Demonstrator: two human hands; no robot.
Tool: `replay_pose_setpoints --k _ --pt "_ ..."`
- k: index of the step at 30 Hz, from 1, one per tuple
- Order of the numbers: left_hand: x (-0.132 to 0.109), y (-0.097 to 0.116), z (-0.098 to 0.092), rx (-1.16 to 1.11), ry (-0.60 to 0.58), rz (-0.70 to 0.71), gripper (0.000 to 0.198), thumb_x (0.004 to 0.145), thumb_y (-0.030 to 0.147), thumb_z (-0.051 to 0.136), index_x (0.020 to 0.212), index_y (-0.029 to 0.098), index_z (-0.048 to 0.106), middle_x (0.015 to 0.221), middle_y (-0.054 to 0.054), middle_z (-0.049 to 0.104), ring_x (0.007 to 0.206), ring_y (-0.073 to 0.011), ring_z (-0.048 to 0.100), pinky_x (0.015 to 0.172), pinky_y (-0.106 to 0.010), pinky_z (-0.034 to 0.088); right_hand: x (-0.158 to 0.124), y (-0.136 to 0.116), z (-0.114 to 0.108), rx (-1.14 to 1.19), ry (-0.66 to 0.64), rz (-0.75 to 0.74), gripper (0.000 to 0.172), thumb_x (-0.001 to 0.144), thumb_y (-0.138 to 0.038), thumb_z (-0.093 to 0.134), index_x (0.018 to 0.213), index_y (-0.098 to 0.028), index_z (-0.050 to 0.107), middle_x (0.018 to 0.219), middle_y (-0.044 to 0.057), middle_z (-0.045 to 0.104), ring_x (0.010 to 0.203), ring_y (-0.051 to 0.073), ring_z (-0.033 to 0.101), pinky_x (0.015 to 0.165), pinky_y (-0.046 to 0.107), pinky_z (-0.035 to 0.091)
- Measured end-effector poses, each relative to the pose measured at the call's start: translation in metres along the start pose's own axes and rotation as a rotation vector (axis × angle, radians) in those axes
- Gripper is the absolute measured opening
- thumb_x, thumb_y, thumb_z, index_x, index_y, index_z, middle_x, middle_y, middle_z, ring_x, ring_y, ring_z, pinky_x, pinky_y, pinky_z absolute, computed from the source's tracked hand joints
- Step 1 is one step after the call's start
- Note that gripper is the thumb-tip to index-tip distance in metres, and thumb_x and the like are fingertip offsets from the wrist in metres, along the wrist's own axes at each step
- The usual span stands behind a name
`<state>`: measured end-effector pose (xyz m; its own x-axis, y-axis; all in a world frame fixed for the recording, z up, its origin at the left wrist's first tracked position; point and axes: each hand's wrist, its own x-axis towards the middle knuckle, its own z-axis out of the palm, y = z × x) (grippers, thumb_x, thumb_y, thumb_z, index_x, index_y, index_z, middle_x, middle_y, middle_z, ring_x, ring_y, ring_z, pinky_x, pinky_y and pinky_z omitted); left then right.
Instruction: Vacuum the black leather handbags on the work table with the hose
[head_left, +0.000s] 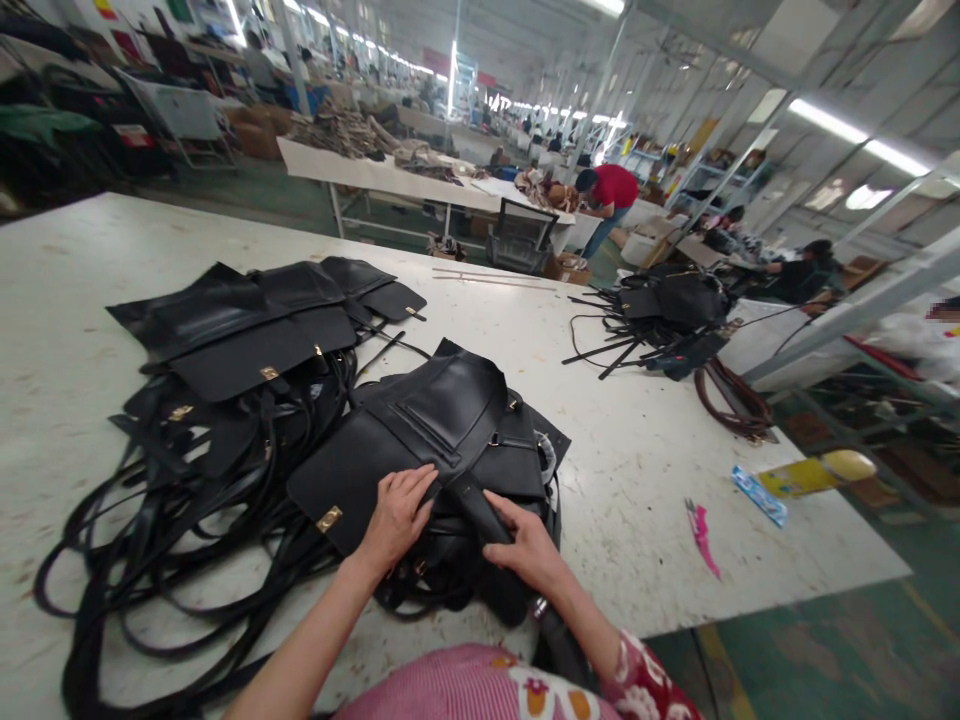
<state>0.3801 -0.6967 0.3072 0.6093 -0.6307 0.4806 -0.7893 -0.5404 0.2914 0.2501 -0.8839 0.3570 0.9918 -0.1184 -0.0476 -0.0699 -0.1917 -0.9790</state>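
A black leather bag (442,430) with a gold clasp lies on the white worktable (90,300) in front of me, on top of other black pieces. My left hand (396,515) lies flat on the bag's flap, fingers stretched out. My right hand (525,545) rests on the bag's lower edge beside a black strap (480,510), with its fingers curled over the leather. Tangled black straps (150,560) spread out to the left of the bag.
A stack of black bag panels (247,330) lies to the left. Another pile of black parts (667,310) sits at the far right, with pink snips (703,533) and a yellow pack (810,475) near the table's right edge. People work at distant tables.
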Motion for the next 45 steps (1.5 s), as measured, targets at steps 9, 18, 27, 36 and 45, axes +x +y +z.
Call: replay_pose_setpoints --k 9,18,27,36,45 --pt "-0.014 0.000 0.013 -0.081 0.114 -0.045 0.043 0.083 0.020 0.041 0.126 0.016 0.036 0.127 -0.013 0.048 0.116 -0.0216 0.044 0.095 -0.042 0.033 0.043 -0.019 0.007 -0.015 -0.051 0.020 0.067 0.060 -0.015 0.063 0.124 -0.025 0.047 0.071 -0.004 0.062 0.043 0.008 0.048 0.038 0.019 0.042" --pt "-0.024 0.007 0.017 -0.048 0.096 -0.089 0.034 0.083 0.023 0.041 0.116 0.017 0.049 0.125 -0.013 0.050 0.114 -0.0237 0.045 0.092 -0.041 0.036 0.086 -0.044 -0.003 0.108 -0.056 0.027 0.070 0.058 -0.020 0.067 0.124 -0.019 0.045 0.066 -0.003 0.062 0.038 0.010 0.051 0.035 0.021 0.044" --pt "-0.006 0.012 -0.004 0.035 -0.003 -0.089 0.038 0.083 0.021 0.042 0.120 0.019 0.046 0.108 -0.009 0.056 0.097 -0.0211 0.049 0.080 -0.036 0.038 0.055 -0.044 -0.023 0.035 -0.106 0.048 0.069 0.058 -0.018 0.067 0.124 -0.021 0.047 0.067 -0.004 0.061 0.039 0.009 0.049 0.037 0.021 0.042" --pt "0.001 0.019 0.008 0.191 0.027 -0.159 0.034 0.083 0.022 0.042 0.115 0.019 0.052 0.098 -0.010 0.053 0.087 -0.0218 0.046 0.071 -0.034 0.036 0.080 -0.041 -0.001 -0.079 -0.123 0.027 0.068 0.053 -0.016 0.069 0.118 -0.021 0.052 0.070 -0.003 0.060 0.047 0.010 0.050 0.041 0.020 0.043" --pt "-0.002 0.018 0.012 0.155 0.080 -0.191 0.031 0.082 0.022 0.042 0.111 0.021 0.056 0.098 -0.009 0.054 0.087 -0.0217 0.047 0.071 -0.035 0.037 0.083 -0.042 0.007 -0.088 -0.150 0.014 0.063 0.055 -0.015 0.067 0.116 -0.022 0.054 0.065 -0.004 0.060 0.043 0.010 0.049 0.038 0.020 0.042"
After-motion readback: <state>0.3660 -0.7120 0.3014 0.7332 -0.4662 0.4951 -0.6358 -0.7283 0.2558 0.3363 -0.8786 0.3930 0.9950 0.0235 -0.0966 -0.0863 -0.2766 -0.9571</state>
